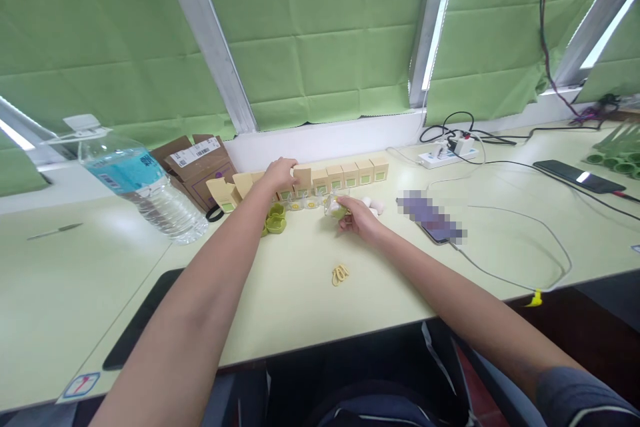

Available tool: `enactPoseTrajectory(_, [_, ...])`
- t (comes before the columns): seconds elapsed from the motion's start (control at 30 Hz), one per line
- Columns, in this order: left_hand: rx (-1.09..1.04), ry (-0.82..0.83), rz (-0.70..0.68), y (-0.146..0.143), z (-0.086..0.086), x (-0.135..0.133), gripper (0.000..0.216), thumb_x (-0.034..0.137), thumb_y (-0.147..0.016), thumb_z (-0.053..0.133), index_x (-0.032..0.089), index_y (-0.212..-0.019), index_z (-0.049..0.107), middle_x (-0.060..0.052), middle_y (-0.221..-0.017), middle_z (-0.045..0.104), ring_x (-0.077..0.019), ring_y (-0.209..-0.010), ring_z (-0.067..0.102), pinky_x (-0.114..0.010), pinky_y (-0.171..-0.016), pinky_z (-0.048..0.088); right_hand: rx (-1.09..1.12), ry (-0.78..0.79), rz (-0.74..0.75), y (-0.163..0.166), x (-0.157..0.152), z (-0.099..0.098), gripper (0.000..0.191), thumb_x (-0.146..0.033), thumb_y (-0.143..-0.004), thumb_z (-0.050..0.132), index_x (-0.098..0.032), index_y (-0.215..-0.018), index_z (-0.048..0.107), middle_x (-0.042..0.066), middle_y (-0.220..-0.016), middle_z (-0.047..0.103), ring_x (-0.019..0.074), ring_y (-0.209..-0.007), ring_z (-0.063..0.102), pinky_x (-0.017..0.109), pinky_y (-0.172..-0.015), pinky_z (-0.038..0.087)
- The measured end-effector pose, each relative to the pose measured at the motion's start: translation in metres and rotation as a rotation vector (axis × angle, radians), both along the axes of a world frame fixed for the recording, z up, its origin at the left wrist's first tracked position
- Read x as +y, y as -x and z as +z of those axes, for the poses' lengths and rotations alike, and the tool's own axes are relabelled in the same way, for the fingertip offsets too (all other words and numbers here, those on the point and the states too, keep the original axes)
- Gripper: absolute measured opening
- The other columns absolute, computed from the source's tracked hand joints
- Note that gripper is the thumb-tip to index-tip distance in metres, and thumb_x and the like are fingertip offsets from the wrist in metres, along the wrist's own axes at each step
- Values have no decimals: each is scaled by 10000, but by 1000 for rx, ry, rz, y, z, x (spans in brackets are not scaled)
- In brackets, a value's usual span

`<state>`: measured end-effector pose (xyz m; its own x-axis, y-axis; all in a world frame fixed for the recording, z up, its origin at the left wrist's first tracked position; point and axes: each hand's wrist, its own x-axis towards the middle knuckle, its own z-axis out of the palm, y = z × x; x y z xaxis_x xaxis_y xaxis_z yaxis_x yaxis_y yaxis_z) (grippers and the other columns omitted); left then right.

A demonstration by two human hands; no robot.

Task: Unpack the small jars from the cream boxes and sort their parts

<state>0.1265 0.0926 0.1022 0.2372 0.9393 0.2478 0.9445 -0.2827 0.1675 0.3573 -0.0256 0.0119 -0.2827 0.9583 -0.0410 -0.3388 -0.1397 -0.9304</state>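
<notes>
Our left forearm [200, 307] lies nearest, stretched across the desk [280, 307]. At its end, our left hand [280, 172] is closed over the top of a tan box [302, 179] in the row [357, 172] under the window. Our right hand [359, 219] pinches a small clear jar [334, 205], just in front of that row. Green pieces [275, 219] sit near the left hand and rubber bands [340, 273] nearer us. A bottle [145, 190] stands left, a phone [433, 217] right.
</notes>
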Motion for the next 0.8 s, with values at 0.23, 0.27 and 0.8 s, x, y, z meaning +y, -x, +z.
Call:
enactPoseTrajectory(0.23, [-5,-13,1,0,-4,-2,457,229,-617,791,221,-1055,661,-81,-1042,696,-277,-976,621,-349,-893,481,-4,27,1,-1,-2,4,232,-420,-799,707,-214,-865,624,-21,-709,594,101,-482,524,278,-478,571])
enactPoseTrajectory(0.27, [-9,-27,-1,0,-4,-3,487,239,-631,786,221,-1099,650,-94,-1092,683,-284,-1014,614,-364,-918,477,-5,28,6,-1,-2,4,230,-413,-794,716,-215,-875,631,-16,-727,601,102,-490,532,284,-482,582])
enactPoseTrajectory(0.8, [-543,-264,-320,-62,-22,-107,192,322,-945,525,203,-1022,655,-73,-1077,637,-199,-930,617,-349,-930,465,-56,-67,-15,1,-5,3,449,-338,-703,864,-198,-1082,668,-1,-773,655,118,-603,633,292,-591,637])
